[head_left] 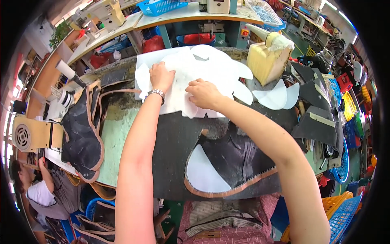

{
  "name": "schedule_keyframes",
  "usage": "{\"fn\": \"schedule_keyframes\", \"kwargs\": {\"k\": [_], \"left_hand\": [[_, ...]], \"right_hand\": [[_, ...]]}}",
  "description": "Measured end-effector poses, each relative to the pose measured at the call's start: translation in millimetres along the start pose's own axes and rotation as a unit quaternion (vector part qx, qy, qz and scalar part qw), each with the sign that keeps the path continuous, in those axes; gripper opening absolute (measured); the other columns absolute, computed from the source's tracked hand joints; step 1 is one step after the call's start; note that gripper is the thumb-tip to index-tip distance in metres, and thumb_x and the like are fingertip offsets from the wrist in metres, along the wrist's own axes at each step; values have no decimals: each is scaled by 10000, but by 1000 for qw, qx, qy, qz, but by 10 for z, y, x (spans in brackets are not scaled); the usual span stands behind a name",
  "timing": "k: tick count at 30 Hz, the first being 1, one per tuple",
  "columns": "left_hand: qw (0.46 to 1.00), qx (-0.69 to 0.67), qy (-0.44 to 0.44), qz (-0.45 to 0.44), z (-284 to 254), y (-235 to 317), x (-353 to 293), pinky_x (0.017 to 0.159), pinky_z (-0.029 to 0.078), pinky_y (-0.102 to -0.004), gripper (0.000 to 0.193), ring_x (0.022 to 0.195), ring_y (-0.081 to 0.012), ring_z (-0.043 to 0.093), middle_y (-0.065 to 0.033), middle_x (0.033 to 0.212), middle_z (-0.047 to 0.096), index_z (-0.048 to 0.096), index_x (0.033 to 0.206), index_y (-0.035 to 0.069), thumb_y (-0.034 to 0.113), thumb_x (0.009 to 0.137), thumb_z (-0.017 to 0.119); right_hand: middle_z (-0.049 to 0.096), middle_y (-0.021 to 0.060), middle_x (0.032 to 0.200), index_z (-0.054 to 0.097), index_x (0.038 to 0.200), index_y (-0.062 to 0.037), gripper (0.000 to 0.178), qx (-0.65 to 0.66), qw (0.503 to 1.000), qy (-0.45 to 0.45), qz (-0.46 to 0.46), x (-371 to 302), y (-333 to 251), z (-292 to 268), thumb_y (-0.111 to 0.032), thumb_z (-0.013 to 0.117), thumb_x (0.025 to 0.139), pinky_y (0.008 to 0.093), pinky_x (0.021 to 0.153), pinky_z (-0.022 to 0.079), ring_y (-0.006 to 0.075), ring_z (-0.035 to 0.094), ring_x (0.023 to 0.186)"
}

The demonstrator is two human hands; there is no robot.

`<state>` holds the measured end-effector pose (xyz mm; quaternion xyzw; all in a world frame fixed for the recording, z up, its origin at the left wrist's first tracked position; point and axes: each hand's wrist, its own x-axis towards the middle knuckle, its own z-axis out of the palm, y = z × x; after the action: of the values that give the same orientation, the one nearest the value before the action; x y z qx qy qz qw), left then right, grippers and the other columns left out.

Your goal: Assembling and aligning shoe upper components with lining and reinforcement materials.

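Note:
A loose heap of thin white cut-out pieces (211, 63) with rounded edges spreads over the far side of the work table. My left hand (161, 78), a metal watch on its wrist, is on the heap's left part, its fingers curled down and closed on a white piece. Lower and to the right, my right hand (204, 94) has bent fingers closed at another white piece; its fingertips are partly hidden. Nearer me lies a black panel (231, 156) with a brown jagged edge, and a pale rounded piece (205, 171) rests on it. Dark sheet (170, 134) lies beneath.
Black brown-edged panels (83, 134) are stacked at the left. A yellowish block (266, 61) with a wrapped cone on top stands at the far right, near separate white pieces (278, 95). Black sheets (317, 122) pile at the right. A person (44, 187) sits at lower left.

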<state>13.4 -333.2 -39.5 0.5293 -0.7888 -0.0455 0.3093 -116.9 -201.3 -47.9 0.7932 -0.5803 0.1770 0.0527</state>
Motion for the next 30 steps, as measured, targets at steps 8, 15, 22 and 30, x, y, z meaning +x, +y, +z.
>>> {"fn": "schedule_keyframes", "kwargs": {"k": [8,15,22,30], "left_hand": [[983,-50,-94,-152,330,692,732,942,388,-385,525,1106,-353,459,-209,1139,509,537,1099,10,233,662,723],[932,-291,-202,-76,202,491,820,628,455,-306,157,678,-135,567,-43,732,618,616,758,76,206,718,696],[928,-320,-98,164,-1134,599,-700,701,468,-262,86,768,-124,584,-96,892,632,584,774,15,14,740,663],[784,-361,-231,449,-1840,960,-1709,875,453,-390,255,1043,-323,559,-143,1069,607,534,888,50,-57,677,630]], "right_hand": [[568,135,1000,594,946,-61,210,29,986,35,162,322,488,12,-109,565,744,393,837,450,294,545,950],[584,224,1054,581,1079,-8,367,236,921,117,288,495,907,-6,-49,464,734,389,860,437,358,558,982],[571,129,1138,518,1206,-22,392,449,827,6,339,317,898,-256,-134,495,831,318,914,386,236,518,1070],[607,87,997,579,1116,-51,419,539,822,-184,3,-988,69,-1484,-375,569,851,280,846,421,151,545,937]]}}
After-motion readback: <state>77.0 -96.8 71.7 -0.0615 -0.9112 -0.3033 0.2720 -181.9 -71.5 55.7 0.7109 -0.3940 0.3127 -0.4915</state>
